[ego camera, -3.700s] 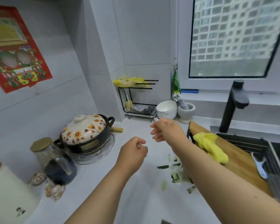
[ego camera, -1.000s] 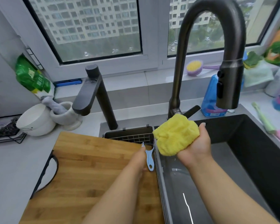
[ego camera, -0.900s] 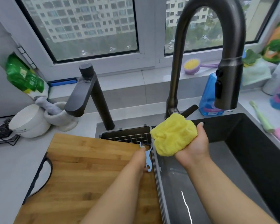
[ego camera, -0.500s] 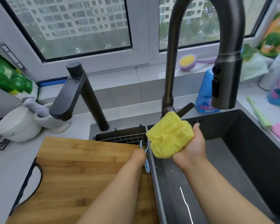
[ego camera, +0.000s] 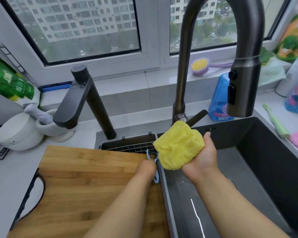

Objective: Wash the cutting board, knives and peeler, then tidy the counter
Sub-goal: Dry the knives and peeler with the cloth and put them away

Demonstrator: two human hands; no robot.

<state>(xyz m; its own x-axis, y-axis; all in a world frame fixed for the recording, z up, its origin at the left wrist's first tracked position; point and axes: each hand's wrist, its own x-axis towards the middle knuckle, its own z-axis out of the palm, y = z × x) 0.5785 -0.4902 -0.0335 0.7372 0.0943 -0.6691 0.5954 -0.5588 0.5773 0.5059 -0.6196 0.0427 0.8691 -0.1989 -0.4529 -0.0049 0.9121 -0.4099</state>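
Both forearms reach forward from the bottom edge — the left hand (ego camera: 145,169) curls down onto the pale blue peeler (ego camera: 155,166) at the right edge of the bamboo cutting board (ego camera: 79,182), gripping it. The right hand (ego camera: 202,158), palm up over the dark sink (ego camera: 265,152), clutches a bunched, fluffy yellow cloth (ego camera: 178,146). Beyond them arches a smooth, dark gooseneck tap (ego camera: 186,69).

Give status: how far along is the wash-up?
Done: nothing looks washed; no water runs from the faucet. In hand: right hand holds the yellow cloth over the sink; left hand grips the blue peeler at the cutting board edge. Left: board, peeler, knives (none visible), counter.
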